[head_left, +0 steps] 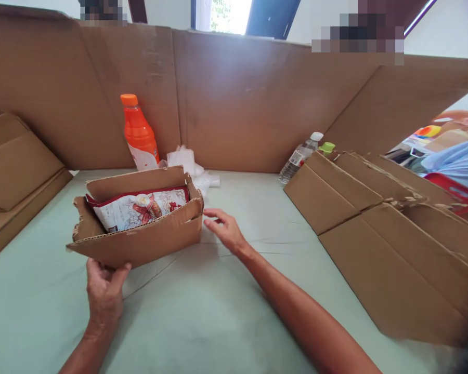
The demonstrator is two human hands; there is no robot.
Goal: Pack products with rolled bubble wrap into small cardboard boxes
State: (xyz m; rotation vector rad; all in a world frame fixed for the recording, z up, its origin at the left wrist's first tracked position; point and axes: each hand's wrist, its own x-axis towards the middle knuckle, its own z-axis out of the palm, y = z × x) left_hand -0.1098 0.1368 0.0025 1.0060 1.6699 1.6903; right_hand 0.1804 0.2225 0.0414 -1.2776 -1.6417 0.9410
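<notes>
An open-topped cardboard box (167,240) sits tilted at the left middle of the table, its upper edges torn and uneven. Inside it lies a white and dark red printed snack packet (140,210). My left hand (106,285) grips the box's near left bottom corner, thumb on the front side and fingers partly hidden underneath. Beside the box's right end is my right hand (225,230), fingers stretched out and apart; whether a fingertip touches the cardboard I cannot tell.
Behind the box stand an orange bottle (140,130) and crumpled clear plastic (185,160). A water bottle (298,161) leans by large cardboard boxes (390,249) on the right. Folded cardboard (15,161) is at left. A tall cardboard wall (237,98) closes the back, with people beyond.
</notes>
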